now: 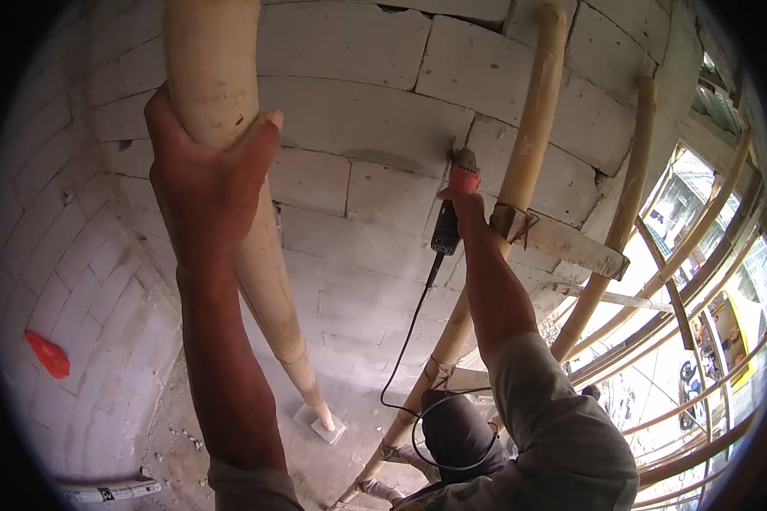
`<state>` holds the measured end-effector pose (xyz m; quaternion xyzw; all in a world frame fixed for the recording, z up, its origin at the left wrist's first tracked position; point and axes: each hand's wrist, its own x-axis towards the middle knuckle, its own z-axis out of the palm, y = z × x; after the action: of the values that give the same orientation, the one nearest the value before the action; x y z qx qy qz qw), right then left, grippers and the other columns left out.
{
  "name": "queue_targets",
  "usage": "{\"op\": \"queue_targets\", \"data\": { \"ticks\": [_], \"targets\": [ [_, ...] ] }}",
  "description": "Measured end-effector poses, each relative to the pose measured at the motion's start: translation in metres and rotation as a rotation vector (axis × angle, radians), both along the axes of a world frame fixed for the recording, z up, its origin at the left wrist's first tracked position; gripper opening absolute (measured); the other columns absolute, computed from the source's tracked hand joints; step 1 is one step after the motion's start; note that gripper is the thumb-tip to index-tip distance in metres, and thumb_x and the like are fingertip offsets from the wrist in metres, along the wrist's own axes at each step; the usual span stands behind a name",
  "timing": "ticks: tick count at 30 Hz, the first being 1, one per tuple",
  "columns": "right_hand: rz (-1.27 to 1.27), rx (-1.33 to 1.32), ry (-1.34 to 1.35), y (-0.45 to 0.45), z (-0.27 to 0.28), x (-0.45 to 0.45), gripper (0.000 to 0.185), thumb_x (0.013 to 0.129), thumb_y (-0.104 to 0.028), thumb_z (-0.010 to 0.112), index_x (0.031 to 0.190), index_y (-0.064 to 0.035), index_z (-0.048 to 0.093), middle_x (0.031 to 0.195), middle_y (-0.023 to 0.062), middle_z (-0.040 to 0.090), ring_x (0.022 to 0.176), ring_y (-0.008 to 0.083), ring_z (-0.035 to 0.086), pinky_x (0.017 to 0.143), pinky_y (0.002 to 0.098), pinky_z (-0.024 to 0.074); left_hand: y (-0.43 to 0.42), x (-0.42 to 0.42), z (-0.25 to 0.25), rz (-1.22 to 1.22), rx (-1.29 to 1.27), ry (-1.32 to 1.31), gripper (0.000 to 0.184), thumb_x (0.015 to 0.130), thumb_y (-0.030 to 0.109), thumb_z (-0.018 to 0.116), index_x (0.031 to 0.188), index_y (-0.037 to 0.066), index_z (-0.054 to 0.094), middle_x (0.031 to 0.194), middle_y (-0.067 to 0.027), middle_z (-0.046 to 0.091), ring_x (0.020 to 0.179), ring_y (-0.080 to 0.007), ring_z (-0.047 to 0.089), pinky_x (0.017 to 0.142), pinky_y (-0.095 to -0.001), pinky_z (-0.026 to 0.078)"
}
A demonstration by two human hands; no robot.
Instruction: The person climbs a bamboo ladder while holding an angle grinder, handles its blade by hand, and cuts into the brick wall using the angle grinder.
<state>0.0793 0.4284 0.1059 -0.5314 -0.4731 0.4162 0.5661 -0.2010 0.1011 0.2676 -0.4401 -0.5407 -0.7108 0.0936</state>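
My left hand (pixel 209 170) is wrapped around a thick upright bamboo pole (pixel 213 60), its thumb along the right side. Farther right, my right hand (pixel 464 209) grips a red and black angle grinder (pixel 464 179). The grinder's head is up at the block wall (pixel 341 51), close to a joint between blocks; its disc is edge-on, and I cannot tell whether it touches. A black power cord (pixel 407 349) hangs from the grinder's lower end and loops over a person's covered head below. Dust hazes the wall near the floor.
Below me, a person in a dark head covering (pixel 456 426) has gloved hands by a slanted bamboo pole (pixel 533 111). A wooden crosspiece (pixel 571 247) is tied to that pole. More bamboo stands along the open right side. A red object (pixel 48 354) shows against the left wall.
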Motion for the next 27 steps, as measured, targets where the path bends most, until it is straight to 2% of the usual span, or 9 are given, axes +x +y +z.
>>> {"op": "queue_targets", "data": {
  "ticks": [4, 6, 12, 19, 22, 27],
  "targets": [
    [-0.056, -0.069, -0.020, 0.016, -0.025, 0.001, 0.027, 0.063, -0.010, 0.082, 0.078, -0.0019, 0.061, 0.066, 0.0067, 0.057, 0.051, 0.0217, 0.057, 0.049, 0.0385, 0.0478, 0.000, 0.000, 0.000, 0.004, 0.002, 0.017, 0.069, 0.075, 0.022, 0.079, 0.130, 0.001, 0.043, 0.102, -0.0129, 0.061, 0.086, -0.0203, 0.065, 0.079, -0.0363, 0.054],
    [-0.072, -0.089, -0.028, 0.012, -0.025, 0.002, 0.028, 0.063, -0.009, 0.082, 0.080, -0.0021, 0.061, 0.066, 0.0065, 0.057, 0.051, 0.0216, 0.056, 0.049, 0.0383, 0.0476, 0.002, -0.001, 0.000, 0.016, 0.059, 0.031, 0.069, 0.074, 0.021, 0.078, 0.129, 0.000, 0.042, 0.098, -0.0151, 0.065, 0.080, -0.0220, 0.067, 0.076, -0.0367, 0.056],
    [0.017, 0.002, -0.002, 0.012, -0.006, 0.003, 0.032, 0.062, -0.010, 0.082, 0.084, -0.0013, 0.061, 0.067, 0.0071, 0.058, 0.050, 0.0217, 0.057, 0.049, 0.0385, 0.0485, 0.003, 0.000, -0.001, 0.045, 0.067, 0.037, 0.069, 0.073, 0.020, 0.078, 0.128, -0.001, 0.042, 0.095, -0.0163, 0.066, 0.076, -0.0227, 0.068, 0.074, -0.0366, 0.057],
    [-0.073, 0.032, -0.047, 0.015, 0.016, -0.001, 0.028, 0.061, -0.010, 0.082, 0.079, -0.0023, 0.062, 0.068, 0.0064, 0.059, 0.052, 0.0215, 0.058, 0.050, 0.0387, 0.0487, 0.001, 0.000, 0.000, 0.028, 0.057, 0.033, 0.069, 0.074, 0.020, 0.078, 0.127, -0.001, 0.041, 0.094, -0.0168, 0.066, 0.077, -0.0231, 0.069, 0.073, -0.0365, 0.057],
    [-0.081, 0.046, -0.022, 0.012, 0.024, -0.005, 0.027, 0.061, -0.010, 0.082, 0.078, -0.0020, 0.062, 0.068, 0.0063, 0.059, 0.053, 0.0212, 0.058, 0.051, 0.0386, 0.0489, 0.000, 0.001, 0.000, 0.020, 0.011, 0.008, 0.072, 0.075, 0.026, 0.079, 0.132, 0.002, 0.042, 0.101, -0.0136, 0.062, 0.084, -0.0205, 0.066, 0.078, -0.0354, 0.054],
    [-0.060, 0.078, -0.051, 0.009, 0.036, -0.004, 0.027, 0.062, -0.012, 0.082, 0.079, -0.0015, 0.063, 0.068, 0.0061, 0.059, 0.053, 0.0209, 0.059, 0.052, 0.0378, 0.0490, 0.000, 0.001, 0.000, -0.007, 0.053, 0.025, 0.069, 0.074, 0.020, 0.078, 0.129, 0.000, 0.041, 0.098, -0.0163, 0.065, 0.081, -0.0233, 0.068, 0.076, -0.0370, 0.056]
  ]
}}
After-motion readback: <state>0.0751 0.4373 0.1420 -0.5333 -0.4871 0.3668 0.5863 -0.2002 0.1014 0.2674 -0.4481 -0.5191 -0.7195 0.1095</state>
